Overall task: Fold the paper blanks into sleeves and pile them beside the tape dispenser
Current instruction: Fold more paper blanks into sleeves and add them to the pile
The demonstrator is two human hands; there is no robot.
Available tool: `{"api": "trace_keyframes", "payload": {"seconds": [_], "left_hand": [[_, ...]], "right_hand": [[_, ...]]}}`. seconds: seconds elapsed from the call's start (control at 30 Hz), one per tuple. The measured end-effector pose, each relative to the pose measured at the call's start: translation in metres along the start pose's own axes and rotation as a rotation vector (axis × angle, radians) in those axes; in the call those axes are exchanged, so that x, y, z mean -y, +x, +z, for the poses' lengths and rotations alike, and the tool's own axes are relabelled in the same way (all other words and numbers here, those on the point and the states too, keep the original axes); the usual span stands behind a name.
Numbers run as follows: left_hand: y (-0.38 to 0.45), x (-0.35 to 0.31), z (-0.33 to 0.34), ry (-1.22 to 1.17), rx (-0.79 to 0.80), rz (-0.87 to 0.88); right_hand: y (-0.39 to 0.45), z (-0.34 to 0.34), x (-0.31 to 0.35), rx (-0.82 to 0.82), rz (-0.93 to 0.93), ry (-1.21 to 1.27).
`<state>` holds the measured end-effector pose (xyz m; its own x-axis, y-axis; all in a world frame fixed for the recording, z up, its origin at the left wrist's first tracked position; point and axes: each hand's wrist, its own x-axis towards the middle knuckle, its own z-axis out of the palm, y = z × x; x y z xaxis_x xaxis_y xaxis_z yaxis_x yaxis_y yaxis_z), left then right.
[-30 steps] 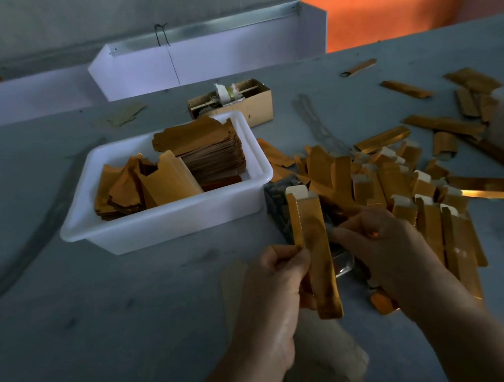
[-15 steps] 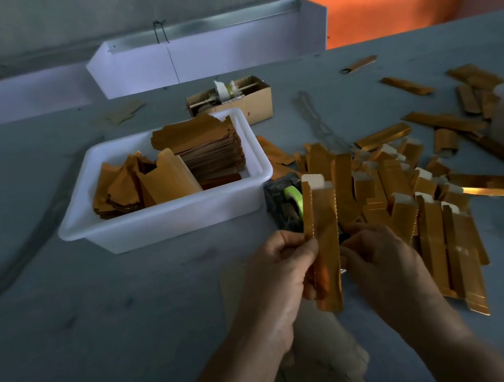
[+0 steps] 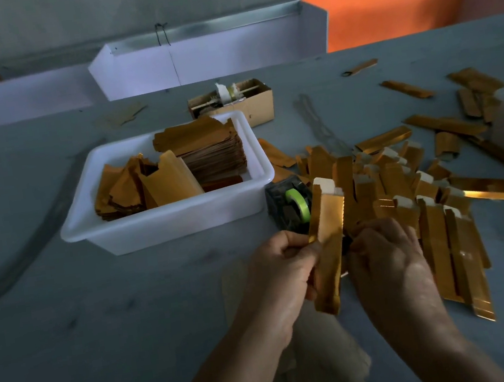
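Just in front of the dark tape dispenser with its green roll (image 3: 291, 206), I hold a long, narrow gold-foil paper sleeve (image 3: 328, 248) nearly upright, its white tab at the top. My left hand (image 3: 282, 271) has its thumb and curled fingers pinched on the sleeve's left edge about halfway up. My right hand (image 3: 384, 253) sits close against the sleeve's right side with its fingers curled; whether they actually grip the paper I cannot tell, as the fingertips are hidden behind it. To the right of the dispenser lies a loose pile of finished gold sleeves (image 3: 412, 198) on the grey table (image 3: 101, 323). Left of the dispenser, touching it, stands a white plastic tub (image 3: 165, 224) holding a stack of flat gold paper blanks (image 3: 207, 152).
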<state>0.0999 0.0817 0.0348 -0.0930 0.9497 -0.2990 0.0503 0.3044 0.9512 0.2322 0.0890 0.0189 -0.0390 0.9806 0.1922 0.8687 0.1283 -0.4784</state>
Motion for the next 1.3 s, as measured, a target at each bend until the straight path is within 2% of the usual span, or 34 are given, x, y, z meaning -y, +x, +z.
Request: {"api": "trace_keyframes", "payload": {"seconds": [0.13,0.23,0.3,0.4,0.5,0.73,0.87,1.07,1.3], "left_hand": [[0.003,-0.003,-0.001,-0.062,0.008,-0.051],[0.0,-0.006,-0.002,-0.087,0.043,-0.066],[-0.004,-0.006,-0.004,-0.098,0.062,-0.055],[-0.009,-0.005,-0.006,-0.092,0.088,-0.037],[-0.013,-0.004,-0.008,-0.064,0.11,-0.036],[-0.018,-0.002,-0.009,-0.043,0.14,-0.018],[-0.019,-0.001,-0.008,-0.064,0.149,-0.024],[-0.021,-0.003,-0.012,-0.069,0.181,-0.061],[-0.025,0.0,-0.008,-0.082,0.092,0.017]], "right_hand": [[-0.001,-0.017,-0.005,-0.007,0.039,0.361],[-0.001,-0.032,-0.005,0.124,0.16,0.71],[-0.001,-0.039,-0.003,0.184,0.122,0.784],[-0.002,-0.041,0.003,0.259,0.02,0.773],[-0.002,-0.039,0.007,0.293,-0.07,0.646],[-0.001,-0.038,0.012,0.228,-0.153,0.454],[-0.001,-0.037,0.011,0.172,-0.135,0.429],[-0.001,-0.035,0.011,0.175,-0.116,0.413],[-0.005,-0.031,0.018,0.128,-0.105,0.324]]}}
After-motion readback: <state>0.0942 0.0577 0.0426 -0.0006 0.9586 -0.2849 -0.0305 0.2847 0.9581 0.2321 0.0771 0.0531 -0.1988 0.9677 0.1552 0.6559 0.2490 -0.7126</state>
